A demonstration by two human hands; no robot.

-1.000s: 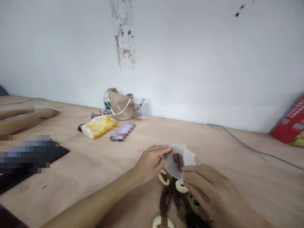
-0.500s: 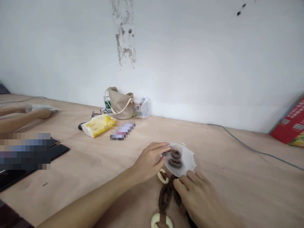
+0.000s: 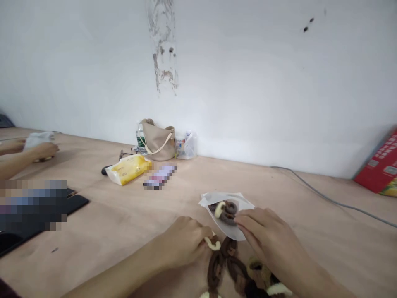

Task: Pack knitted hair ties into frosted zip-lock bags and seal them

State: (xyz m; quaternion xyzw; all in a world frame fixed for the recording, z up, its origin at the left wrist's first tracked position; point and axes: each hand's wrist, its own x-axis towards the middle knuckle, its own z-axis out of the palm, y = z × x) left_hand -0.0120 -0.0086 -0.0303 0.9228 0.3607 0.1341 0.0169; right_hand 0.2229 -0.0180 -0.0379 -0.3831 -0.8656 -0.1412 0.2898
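Several dark brown hair ties (image 3: 231, 208) and a cream one (image 3: 220, 209) lie in a frosted plastic bag (image 3: 243, 200), its mouth toward me. My right hand (image 3: 265, 231) is closed on the bag's right edge. Just to the left and nearer, my left hand (image 3: 190, 240) pinches another cream hair tie (image 3: 214, 244) with a brown band on it. Below the bag lie loose hair ties: dark brown ones (image 3: 215, 269), an olive one (image 3: 259, 271) and a cream one (image 3: 281, 288), partly hidden under my right forearm.
Farther back are a yellow tissue pack (image 3: 130, 169), a phone (image 3: 159, 176), a beige handbag (image 3: 158, 140) and a clear bag (image 3: 186, 145). Dark devices (image 3: 77, 203) lie left. Another person's hands (image 3: 45, 151) handle a white item. A grey cable (image 3: 325, 198) and red box (image 3: 378, 165) are right.
A cream hair tie now lies inside the bag. My left hand has moved from the bag down to another cream one; my right hand has moved up from the loose ties to the bag.
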